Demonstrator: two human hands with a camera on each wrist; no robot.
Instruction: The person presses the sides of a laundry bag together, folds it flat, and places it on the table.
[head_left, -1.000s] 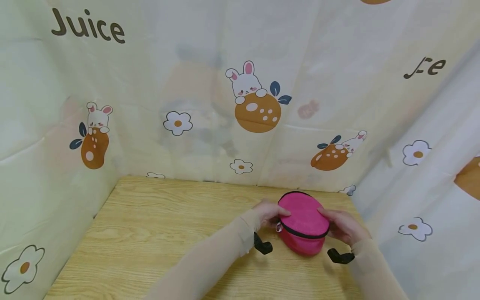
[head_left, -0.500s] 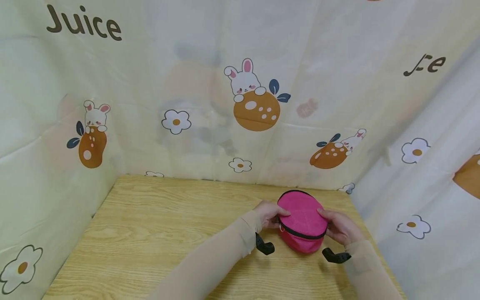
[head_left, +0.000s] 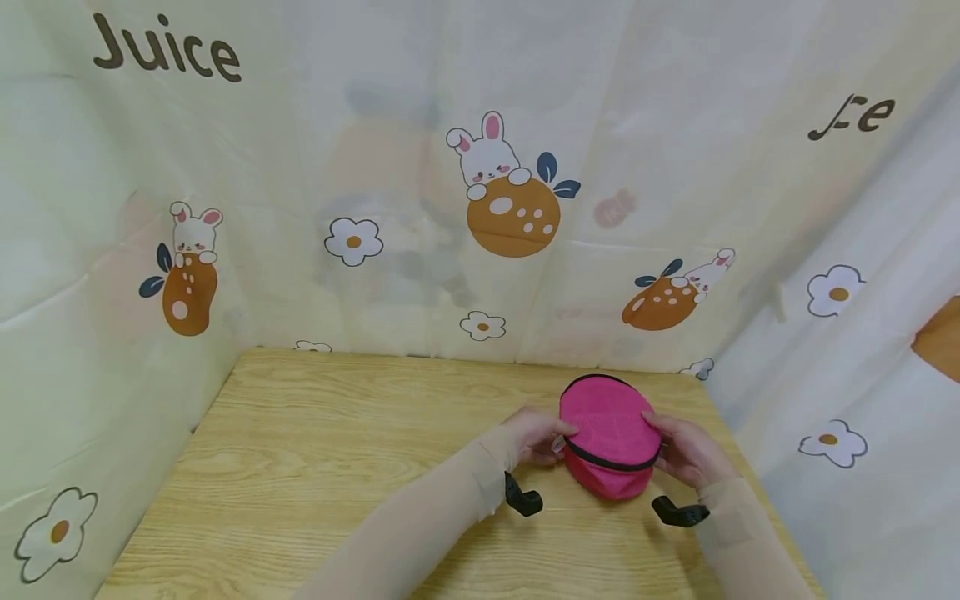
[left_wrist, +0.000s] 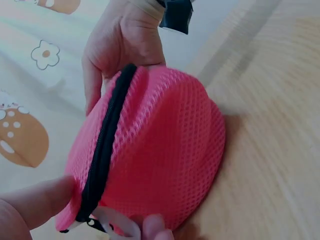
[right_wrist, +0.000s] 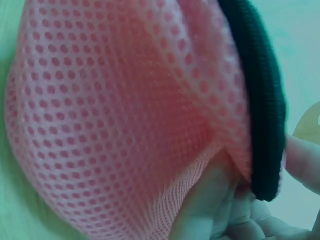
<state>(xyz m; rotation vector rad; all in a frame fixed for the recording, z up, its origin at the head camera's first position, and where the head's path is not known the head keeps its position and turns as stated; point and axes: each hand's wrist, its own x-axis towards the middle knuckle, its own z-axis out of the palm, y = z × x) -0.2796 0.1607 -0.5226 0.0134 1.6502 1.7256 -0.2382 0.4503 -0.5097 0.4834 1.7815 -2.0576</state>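
A bright pink mesh zip pouch (head_left: pixel 609 421) with a rounded top stands at the right of the wooden table, held between both hands. My left hand (head_left: pixel 536 435) grips its left edge, thumb on the top and fingers below the rim. On the opposite side my right hand (head_left: pixel 692 450) pinches the rim the same way. A black zipper (left_wrist: pixel 104 145) runs round the rim and looks closed where it shows. In the left wrist view, a whitish tag (left_wrist: pixel 119 221) hangs by the zipper's end near the left fingertips. Mesh folds inward beside the right fingers (right_wrist: pixel 200 205).
The wood-grain table (head_left: pixel 337 442) extends to the left of the pouch. A printed curtain (head_left: pixel 390 167) with rabbits, fruit and flowers encloses the back and both sides. Black wrist mounts (head_left: pixel 523 496) stick out below the hands.
Both hands keep their hold on the pouch. It has shifted very slightly to the right, and the head view has moved a little.
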